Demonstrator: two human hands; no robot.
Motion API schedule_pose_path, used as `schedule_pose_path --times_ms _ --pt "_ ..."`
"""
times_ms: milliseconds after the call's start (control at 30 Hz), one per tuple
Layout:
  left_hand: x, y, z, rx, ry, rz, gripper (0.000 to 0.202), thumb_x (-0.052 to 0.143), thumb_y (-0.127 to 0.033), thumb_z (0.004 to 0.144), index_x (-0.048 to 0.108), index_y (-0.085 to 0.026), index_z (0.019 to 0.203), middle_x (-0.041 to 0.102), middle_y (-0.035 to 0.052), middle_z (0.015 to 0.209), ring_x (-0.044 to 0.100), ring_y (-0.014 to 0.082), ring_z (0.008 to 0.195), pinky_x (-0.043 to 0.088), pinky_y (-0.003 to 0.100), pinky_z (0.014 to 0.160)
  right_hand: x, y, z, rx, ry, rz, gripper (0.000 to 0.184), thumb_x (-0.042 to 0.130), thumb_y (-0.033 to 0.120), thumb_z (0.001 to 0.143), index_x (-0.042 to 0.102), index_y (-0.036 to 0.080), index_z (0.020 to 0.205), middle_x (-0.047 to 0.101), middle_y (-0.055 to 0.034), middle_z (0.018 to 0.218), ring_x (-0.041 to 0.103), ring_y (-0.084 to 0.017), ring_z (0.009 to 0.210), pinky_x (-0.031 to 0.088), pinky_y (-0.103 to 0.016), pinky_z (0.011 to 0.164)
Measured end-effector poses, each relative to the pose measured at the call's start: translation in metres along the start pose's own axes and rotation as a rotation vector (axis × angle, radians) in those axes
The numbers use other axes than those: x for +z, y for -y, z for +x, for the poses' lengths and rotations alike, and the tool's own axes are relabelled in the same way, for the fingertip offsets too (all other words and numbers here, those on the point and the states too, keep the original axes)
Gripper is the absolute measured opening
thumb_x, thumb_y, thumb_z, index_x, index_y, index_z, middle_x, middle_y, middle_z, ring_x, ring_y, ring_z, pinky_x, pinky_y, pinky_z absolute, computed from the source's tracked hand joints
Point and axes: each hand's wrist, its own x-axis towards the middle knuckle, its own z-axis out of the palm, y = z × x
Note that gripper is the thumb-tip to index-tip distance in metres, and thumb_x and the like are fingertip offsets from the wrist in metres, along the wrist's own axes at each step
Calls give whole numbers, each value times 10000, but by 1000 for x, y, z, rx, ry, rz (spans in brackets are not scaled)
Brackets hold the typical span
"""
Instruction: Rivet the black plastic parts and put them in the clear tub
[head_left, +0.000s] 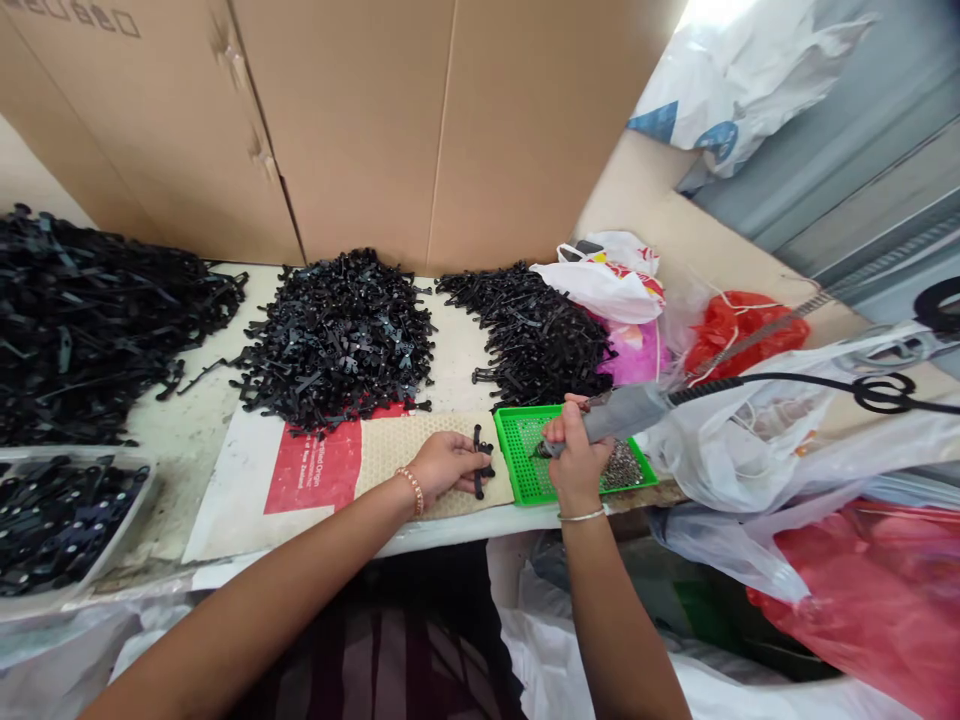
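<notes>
My left hand (448, 465) is closed on a small black plastic part (478, 462) above a beige textured mat (397, 450). More black pieces lie by its fingertips; how many is hard to make out. Wrapped in my right hand (577, 455) is a grey electric screwdriver (630, 412), its cable running off to the right. The driver's tip points left, over a green perforated tray (517, 470). Small metal screws (624, 466) are heaped in the right part of that tray.
Piles of black parts (345, 335) stand along the back, against cardboard (360, 130). A clear tub (67, 520) of black pieces sits at the front left. Plastic bags (720, 440) crowd the right side, beside a red bag (742, 330). The table edge runs close in front of me.
</notes>
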Motion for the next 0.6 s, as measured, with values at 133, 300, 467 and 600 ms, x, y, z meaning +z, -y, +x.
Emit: schedule_pose_path --times_ms 133,300,467,600 --pt "0 2 0 12 -7 -9 183 780 -165 693 612 -101 727 669 44 632 644 122 554 555 226 529 1 -5 5 -8 19 -39 288 741 389 726 593 188 871 441 93 494 401 -80 424 359 -221 453" --pt "-1 2 1 21 -5 -10 175 774 -159 698 613 -95 724 666 45 631 646 124 558 556 225 527 -3 -7 7 -15 39 -67 292 735 394 730 587 190 878 447 93 492 411 -86 422 369 -224 459" --pt "0 2 0 27 -8 -10 129 739 -117 723 613 -93 719 659 39 624 643 120 554 554 217 518 -5 -10 6 -17 56 -59 274 727 383 745 591 189 883 453 92 490 413 -88 421 373 -227 463" --pt "0 3 1 39 -10 -14 151 757 -136 710 613 -90 708 655 39 615 640 121 550 554 221 521 -5 -11 6 -23 61 -57 271 723 374 753 589 185 893 463 90 492 417 -90 419 371 -228 459"
